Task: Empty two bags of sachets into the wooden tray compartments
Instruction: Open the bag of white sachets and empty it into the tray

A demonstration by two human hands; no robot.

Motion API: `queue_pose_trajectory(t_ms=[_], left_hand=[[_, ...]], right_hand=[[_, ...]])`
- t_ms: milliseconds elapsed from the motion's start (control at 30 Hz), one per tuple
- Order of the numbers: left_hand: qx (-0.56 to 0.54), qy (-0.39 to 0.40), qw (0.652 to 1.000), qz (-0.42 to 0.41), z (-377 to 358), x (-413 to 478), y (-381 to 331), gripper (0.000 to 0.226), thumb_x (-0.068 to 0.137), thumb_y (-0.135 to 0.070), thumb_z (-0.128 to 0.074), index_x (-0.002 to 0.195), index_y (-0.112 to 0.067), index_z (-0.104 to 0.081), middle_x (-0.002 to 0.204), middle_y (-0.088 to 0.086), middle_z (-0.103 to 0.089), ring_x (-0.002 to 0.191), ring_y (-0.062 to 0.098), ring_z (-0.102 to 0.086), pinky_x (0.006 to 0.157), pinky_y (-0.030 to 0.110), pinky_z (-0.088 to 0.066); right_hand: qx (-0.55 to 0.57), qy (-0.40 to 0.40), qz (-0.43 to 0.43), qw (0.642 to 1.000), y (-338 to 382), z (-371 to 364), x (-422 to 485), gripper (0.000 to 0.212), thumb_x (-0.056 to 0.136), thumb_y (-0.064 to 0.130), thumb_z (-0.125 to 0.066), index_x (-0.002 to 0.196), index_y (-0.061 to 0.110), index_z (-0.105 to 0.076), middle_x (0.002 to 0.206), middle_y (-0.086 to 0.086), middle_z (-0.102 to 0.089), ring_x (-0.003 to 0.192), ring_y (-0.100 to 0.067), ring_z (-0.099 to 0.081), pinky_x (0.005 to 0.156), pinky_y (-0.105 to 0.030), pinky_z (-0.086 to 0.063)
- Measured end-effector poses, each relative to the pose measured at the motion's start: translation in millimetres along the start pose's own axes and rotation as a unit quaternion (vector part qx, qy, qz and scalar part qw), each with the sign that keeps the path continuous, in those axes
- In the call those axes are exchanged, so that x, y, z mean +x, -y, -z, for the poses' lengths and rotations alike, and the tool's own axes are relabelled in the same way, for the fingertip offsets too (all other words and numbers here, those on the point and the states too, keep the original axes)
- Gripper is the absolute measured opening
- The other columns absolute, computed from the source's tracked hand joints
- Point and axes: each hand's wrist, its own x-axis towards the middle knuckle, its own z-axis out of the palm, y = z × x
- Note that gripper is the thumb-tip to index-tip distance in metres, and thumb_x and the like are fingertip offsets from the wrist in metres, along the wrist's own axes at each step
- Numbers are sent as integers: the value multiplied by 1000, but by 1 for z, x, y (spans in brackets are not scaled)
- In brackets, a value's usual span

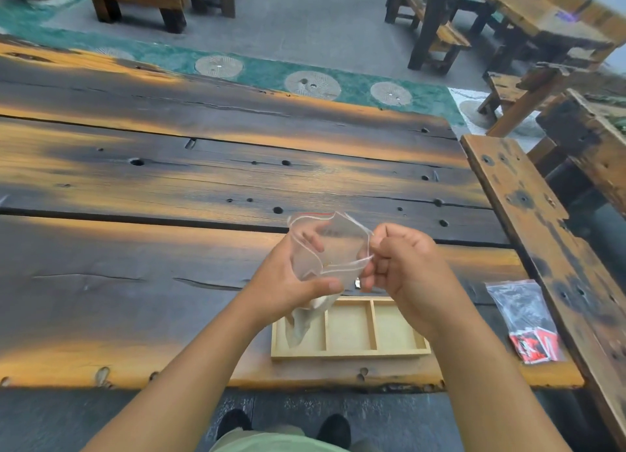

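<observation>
I hold a clear zip bag [333, 248] above the table with both hands. My left hand [288, 282] grips its left side, thumb across the front. My right hand [403, 265] pinches the zip edge on the right, and the mouth is pulled apart. The bag's lower end hangs down over the left compartment of the pale wooden tray [350, 353], which has three compartments and lies near the table's front edge. A few pale sachets show at the bag's bottom. A second clear bag [525, 319] holding red and black sachets lies flat at the right.
The big dark plank table [169, 180] stretches far and left. A wooden bench [528, 221] runs along its right side. More benches and tables stand on the grey floor beyond. My shoes show below the table's front edge.
</observation>
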Motion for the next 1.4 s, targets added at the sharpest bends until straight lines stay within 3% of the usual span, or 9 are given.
queue_pose_trajectory(t_ms=[100,233,400,533,667,933,1067,1267,1400], left_hand=[[-65,-19,997,-43,-4,3,-12,49,64,-27,-83,93,-15,-45,113,6,-73,109,18,-69,90,27,-53],[-150,-49,986,-49,-9,7,-19,59,60,-32,-89,98,-15,-47,82,-1,-68,75,17,-66,63,26,-52],[-195,-45,980,-1,-10,10,-21,81,53,-51,-92,113,-14,-51,93,6,-69,82,25,-67,67,41,-54],[-224,-19,974,25,-9,8,-13,85,54,-46,-93,118,-9,-51,101,19,-66,88,34,-66,77,53,-53],[-265,-11,964,23,-8,9,-13,81,56,-42,-92,118,-7,-54,96,10,-71,86,26,-70,73,37,-59],[-385,-16,922,46,-3,20,4,72,63,-37,-91,122,-15,-55,92,25,-63,82,35,-66,78,45,-55],[-450,-3,888,92,-5,19,22,74,66,-35,-89,128,-15,-54,101,21,-64,88,35,-65,83,49,-53],[-478,-4,856,199,-15,10,60,96,71,-45,-85,146,-5,-42,115,20,-62,96,35,-65,93,53,-49],[-510,-24,817,267,-19,2,76,67,80,-54,-71,126,-6,-62,106,19,-66,90,34,-67,93,50,-50]], right_hand=[[52,27,30,998,9,0,0,20,82,13,-51,62,15,-53,57,-8,-54,49,-20,-50,52,-29,-48],[36,30,82,996,9,4,3,25,91,22,-49,72,7,-51,63,-9,-56,55,-22,-52,57,-32,-49],[-76,-65,121,988,-22,15,14,29,90,33,-57,85,5,-61,82,-7,-67,80,-23,-66,79,-44,-56],[-60,-31,77,995,-54,14,18,65,81,62,-68,113,5,-59,116,-18,-67,113,-33,-65,103,-53,-50],[-13,32,39,999,-68,7,18,84,77,70,-68,124,1,-56,121,-30,-62,106,-36,-65,95,-52,-49],[12,127,-55,990,-86,11,13,73,76,60,-75,127,9,-64,120,-12,-71,108,-28,-68,88,-40,-56],[11,107,-91,990,-99,11,6,38,88,30,-70,120,10,-69,116,-15,-73,104,-29,-71,86,-37,-57],[26,55,-149,987,-123,8,-4,37,86,27,-69,115,4,-69,106,-16,-75,93,-29,-71,78,-39,-60],[35,32,-177,983,-136,9,-10,37,84,29,-71,111,3,-69,102,-18,-73,91,-31,-69,77,-40,-59]])
